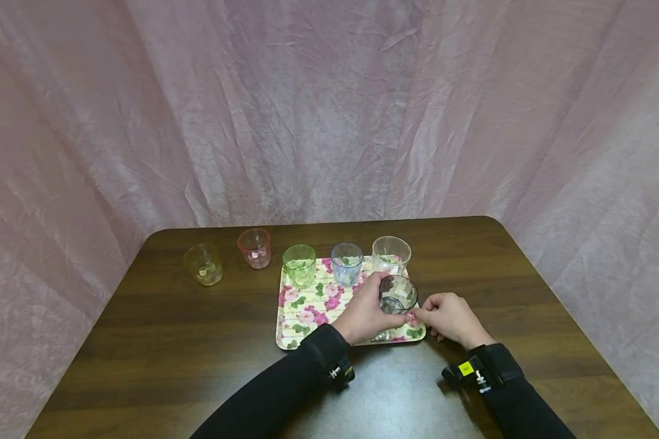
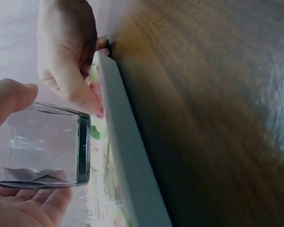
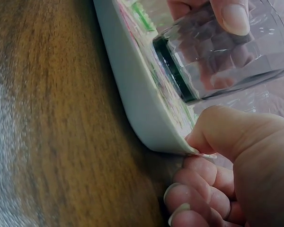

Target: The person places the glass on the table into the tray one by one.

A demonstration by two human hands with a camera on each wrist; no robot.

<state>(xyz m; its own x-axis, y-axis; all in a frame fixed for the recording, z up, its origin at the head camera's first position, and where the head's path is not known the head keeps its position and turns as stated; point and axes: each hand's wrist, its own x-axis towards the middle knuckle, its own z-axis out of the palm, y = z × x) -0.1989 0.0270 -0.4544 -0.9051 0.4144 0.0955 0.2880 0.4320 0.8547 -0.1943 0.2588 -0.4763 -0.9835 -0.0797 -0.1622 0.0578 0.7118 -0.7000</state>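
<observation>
glass of smoky grey (image 1: 398, 296), held upright with mouth up over the near right part of a flowered tray (image 1: 303, 332). clasped from the side by the left hand (image 1: 365, 311), thumb on one side and fingers round the other, spread no wider than the glass itself. seen from both wrists with thick base close to the tray's surface; impossible to tell touching from just apart. just right of that grip, the right hand (image 1: 454, 317), pinching the tray's near right corner between thumb and bent fingers.

just beyond the grip, a clear glass (image 1: 391, 249), near enough to look almost in contact. farther left of it along the tray's far side, a blue glass (image 1: 346, 263) and then a green glass (image 1: 299, 265). well left of the grip and off the tray, a pink glass (image 1: 255, 247) and a yellow glass (image 1: 204, 263), both on the brown table (image 1: 159, 366). behind everything, a pale pink curtain (image 1: 329, 122).

could knock against the clear glass, given so little room beyond the grip. might slip through the fingers, being smooth, or rock if set down on one edge of the base. could also get jolted, along with the other glasses, by a tug or lift at the pinched corner.

no brand or readable writing anywhere; only a small yellow tag (image 1: 466, 368) behind the right hand, too small to make out.
</observation>
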